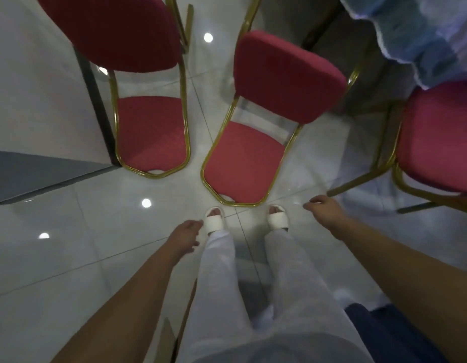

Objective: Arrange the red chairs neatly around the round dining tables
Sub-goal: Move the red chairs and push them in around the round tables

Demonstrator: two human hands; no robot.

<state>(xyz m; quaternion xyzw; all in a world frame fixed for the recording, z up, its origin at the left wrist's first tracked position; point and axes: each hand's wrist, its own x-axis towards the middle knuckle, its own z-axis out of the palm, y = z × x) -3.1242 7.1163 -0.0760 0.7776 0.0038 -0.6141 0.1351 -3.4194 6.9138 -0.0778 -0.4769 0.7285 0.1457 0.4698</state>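
below, left hand (186, 235) and right hand (325, 209) hang loosely curled, holding nothing.

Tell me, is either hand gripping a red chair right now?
No, the left hand and the right hand both hang free short of the middle chair, holding nothing.

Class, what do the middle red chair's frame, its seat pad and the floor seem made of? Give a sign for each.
Frame: likely metal tube, glossy gold; thin, bent, shiny. Seat pad: seemingly red fabric over padding; matte, faintly patterned. Floor: polished pale tiles, perhaps ceramic; joint lines and lamp reflections show.
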